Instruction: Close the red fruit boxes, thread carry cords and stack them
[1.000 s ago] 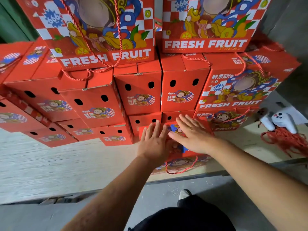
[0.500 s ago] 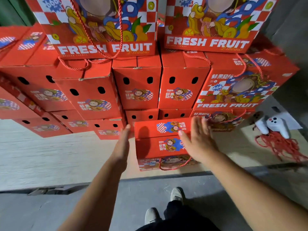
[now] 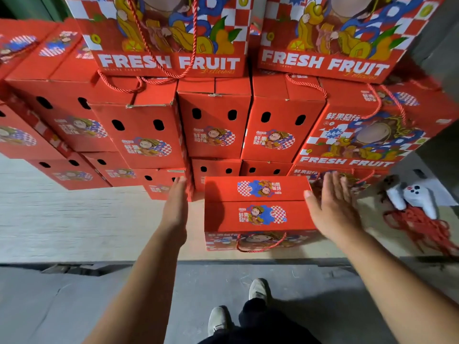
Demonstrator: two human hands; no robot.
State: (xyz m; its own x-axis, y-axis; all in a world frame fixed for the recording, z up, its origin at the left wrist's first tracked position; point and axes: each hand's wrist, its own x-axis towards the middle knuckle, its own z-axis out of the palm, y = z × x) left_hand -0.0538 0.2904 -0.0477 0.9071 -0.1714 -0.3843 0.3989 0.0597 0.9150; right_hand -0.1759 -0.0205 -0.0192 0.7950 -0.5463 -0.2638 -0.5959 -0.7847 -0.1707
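Box in play: The red fruit box [image 3: 257, 212] sat on the pale surface [image 3: 74, 224] at its front edge, just ahead of the big stack [image 3: 213, 125], flaps down and top flat.
Cord: A red carry cord [image 3: 260, 247] looped down its near face, so threading looked done on this one.
Left hand: The left hand [image 3: 175, 207] hung just left of the box, fingers straight and together, edge-on, gripping nothing, with a clear gap to the box wall.
Right hand: The right hand [image 3: 334, 207] hovered at the box's right end, fingers spread and straight, blurred; whether it touched the cardboard I couldn't tell.
Progress: Closed and corded, by the look of it. What was left for this box was the lift onto the stack, and both hands flanked it as if set for that.
Stack: Dozens of closed boxes were already piled behind, several with cords dangling, the top ones reading FRESH FRUIT.
Spare cords: A tangle of loose red cords [image 3: 422, 227] lay at the right on the surface, under a white controller [image 3: 417, 197], so more boxes probably remained to thread.
Change: A second back both palms were pressed on the lid, overlapping; half a second ago they had parted; now they stood wider still, one at each side.
Below: Grey floor [image 3: 74, 306], the person's shoes [image 3: 218, 319] visible.
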